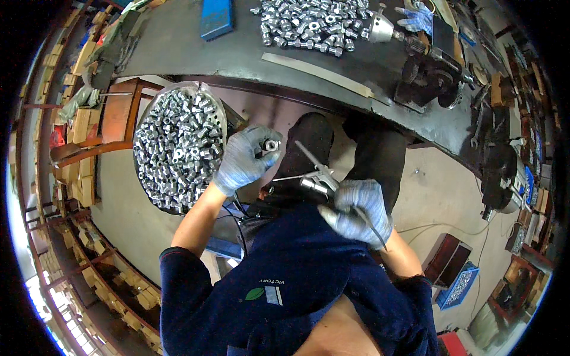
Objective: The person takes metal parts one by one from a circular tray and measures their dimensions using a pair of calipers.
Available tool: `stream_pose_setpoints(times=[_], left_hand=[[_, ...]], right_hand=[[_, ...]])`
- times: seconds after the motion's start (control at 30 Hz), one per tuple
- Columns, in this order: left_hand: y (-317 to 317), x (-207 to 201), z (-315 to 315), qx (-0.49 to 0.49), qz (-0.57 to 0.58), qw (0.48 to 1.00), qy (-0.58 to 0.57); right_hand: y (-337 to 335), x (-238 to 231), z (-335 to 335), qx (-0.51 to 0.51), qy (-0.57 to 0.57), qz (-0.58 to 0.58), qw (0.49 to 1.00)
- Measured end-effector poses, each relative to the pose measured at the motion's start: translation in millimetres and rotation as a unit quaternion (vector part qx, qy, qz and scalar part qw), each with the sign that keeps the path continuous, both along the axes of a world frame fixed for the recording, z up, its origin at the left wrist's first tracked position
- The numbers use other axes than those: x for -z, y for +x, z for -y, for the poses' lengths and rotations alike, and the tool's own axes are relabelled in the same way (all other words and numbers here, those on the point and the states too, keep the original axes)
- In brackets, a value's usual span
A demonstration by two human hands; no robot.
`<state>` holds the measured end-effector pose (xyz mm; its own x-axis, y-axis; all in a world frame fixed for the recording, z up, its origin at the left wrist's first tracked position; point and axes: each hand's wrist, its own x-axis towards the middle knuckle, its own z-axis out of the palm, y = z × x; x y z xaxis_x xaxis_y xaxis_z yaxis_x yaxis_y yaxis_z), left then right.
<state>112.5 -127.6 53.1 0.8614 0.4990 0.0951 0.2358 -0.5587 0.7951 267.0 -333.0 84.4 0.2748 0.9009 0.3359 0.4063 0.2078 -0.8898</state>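
Note:
My left hand [246,157], in a grey-blue knit glove, is closed around a small shiny metal fitting [272,145], its round bore showing between thumb and fingers. My right hand [361,212], gloved alike, grips what looks like an air blow gun [324,172] with a long thin nozzle tilted up and left. A grey hose [369,228] runs along that hand toward the wrist. The nozzle tip stays apart from the fitting. Beside my left hand stands a round metal tub [222,113] heaped with similar fittings [178,153].
Ahead, the dark workbench [237,62] carries a pile of fittings [314,26], a flat metal strip [317,74], a blue box [216,19] and a machine with a drill chuck [383,28]. A wooden chair [120,115] stands left; a blue crate [457,288] sits on the floor at right.

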Motion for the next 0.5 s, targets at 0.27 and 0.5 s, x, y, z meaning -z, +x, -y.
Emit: stream_pose_setpoints(times=[0.27, 0.5], left_hand=[[3, 8, 5, -0.038, -0.018, 0.997, 0.07], [6, 3, 13, -0.016, -0.021, 0.999, 0.024]], right_hand=[[-11, -17, -7, -0.071, 0.015, 0.021, 0.997], [-18, -4, -22, -0.032, -0.016, -0.007, 0.999]])
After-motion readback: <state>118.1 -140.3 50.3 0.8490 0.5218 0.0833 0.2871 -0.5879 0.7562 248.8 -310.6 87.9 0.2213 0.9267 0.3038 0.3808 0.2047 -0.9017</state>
